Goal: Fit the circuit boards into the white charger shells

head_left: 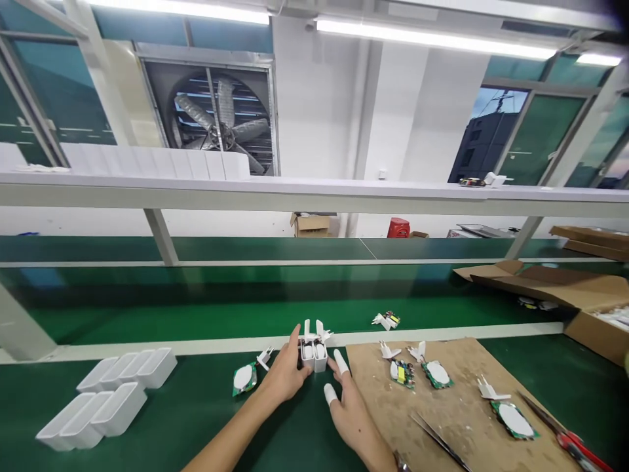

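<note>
Two small white plastic cases (314,356) stand side by side on the green bench, with white plug pieces sticking up from their tops. My left hand (285,375) is closed against their left side, its index finger along the edge and its thumb at the near corner. On the right, my right hand (351,410) has its fingers apart, close to the cases; white covers sit on two fingertips. Whether it touches them I cannot tell. A green circuit board with a round-cornered white pad (244,378) and a white plug piece (265,357) lie left of my left hand.
Empty white cases (118,408) stand in two rows at left. A brown cardboard sheet (462,406) at right bears several boards, tweezers (439,440) and red-handled scissors (565,432). Another board (390,320) lies beyond the pale rail. An open carton (599,331) is far right.
</note>
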The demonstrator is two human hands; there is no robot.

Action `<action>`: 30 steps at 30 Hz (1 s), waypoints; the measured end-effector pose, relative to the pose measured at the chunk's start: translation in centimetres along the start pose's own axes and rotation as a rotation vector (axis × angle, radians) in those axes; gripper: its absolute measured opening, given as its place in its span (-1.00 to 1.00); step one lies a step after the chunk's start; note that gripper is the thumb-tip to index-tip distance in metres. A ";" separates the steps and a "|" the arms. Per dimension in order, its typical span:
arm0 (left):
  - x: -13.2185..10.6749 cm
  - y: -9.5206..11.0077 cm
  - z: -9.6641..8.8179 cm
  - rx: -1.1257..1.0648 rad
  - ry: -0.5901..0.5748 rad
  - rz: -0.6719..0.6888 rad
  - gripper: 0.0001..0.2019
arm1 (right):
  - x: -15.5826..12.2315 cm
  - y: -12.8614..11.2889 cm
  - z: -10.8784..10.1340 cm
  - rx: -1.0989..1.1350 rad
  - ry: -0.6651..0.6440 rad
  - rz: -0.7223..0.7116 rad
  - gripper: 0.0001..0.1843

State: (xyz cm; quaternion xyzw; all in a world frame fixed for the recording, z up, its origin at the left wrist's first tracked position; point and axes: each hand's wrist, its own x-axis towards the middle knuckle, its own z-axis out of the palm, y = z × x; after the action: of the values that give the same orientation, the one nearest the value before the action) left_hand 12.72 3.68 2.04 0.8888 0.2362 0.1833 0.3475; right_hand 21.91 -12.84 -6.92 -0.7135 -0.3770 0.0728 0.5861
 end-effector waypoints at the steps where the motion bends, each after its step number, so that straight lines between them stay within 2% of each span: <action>1: 0.0 0.0 -0.3 0.015 -0.006 0.003 -0.13 | 0.0 -0.1 -0.2 -0.010 0.006 -0.016 -0.33; 4: -0.7 -1.0 -2.6 0.063 0.036 0.020 -0.17 | 0.1 -1.0 -1.0 -0.045 0.105 -0.153 -0.32; 8: -2.6 -5.3 -6.6 0.279 0.144 0.006 -0.18 | 0.4 -2.3 -2.1 -0.152 0.238 -0.311 -0.38; 10: -4.0 -7.7 -7.3 0.307 0.106 -0.072 -0.18 | 0.6 -2.4 -2.4 -0.208 0.262 -0.295 -0.39; 12: -5.5 -9.1 -7.0 0.245 0.060 -0.114 -0.27 | 1.2 -2.3 -2.7 -0.296 0.265 -0.248 -0.40; 15: -7.5 -8.3 -6.3 0.124 -0.018 -0.069 -0.30 | 2.9 -1.8 -4.0 -0.440 0.237 -0.195 -0.41; 17: -7.9 -6.5 -7.0 0.095 -0.084 -0.005 -0.26 | 4.8 -1.6 -5.8 -0.482 0.198 -0.184 -0.41; 18: -7.7 -5.7 -7.8 0.125 -0.075 0.026 -0.28 | 6.0 -1.5 -6.9 -0.496 0.176 -0.175 -0.40; 19: -7.4 -5.1 -8.8 0.191 -0.008 0.046 -0.35 | 7.2 -1.5 -8.0 -0.516 0.153 -0.157 -0.39; 21: -6.5 -4.9 -11.5 0.393 0.215 0.049 -0.50 | 9.8 -1.4 -10.2 -0.570 0.100 -0.093 -0.42; 24: -6.0 -6.9 -15.6 0.579 0.478 -0.086 -0.58 | 13.1 -1.1 -12.6 -0.678 0.003 0.042 -0.59; 27: -7.3 -9.9 -17.8 0.652 0.624 -0.247 -0.63 | 14.8 -0.8 -13.4 -0.781 -0.103 0.133 -0.77; 30: -8.7 -12.4 -18.4 0.669 0.656 -0.317 -0.68 | 15.3 -0.4 -12.4 -0.866 -0.200 0.182 -0.82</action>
State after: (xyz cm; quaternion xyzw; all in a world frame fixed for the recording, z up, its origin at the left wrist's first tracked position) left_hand -7.08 16.70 4.66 0.8001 0.5113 0.3125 -0.0261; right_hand 39.30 -13.02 2.39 -0.9127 -0.3630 0.0282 0.1857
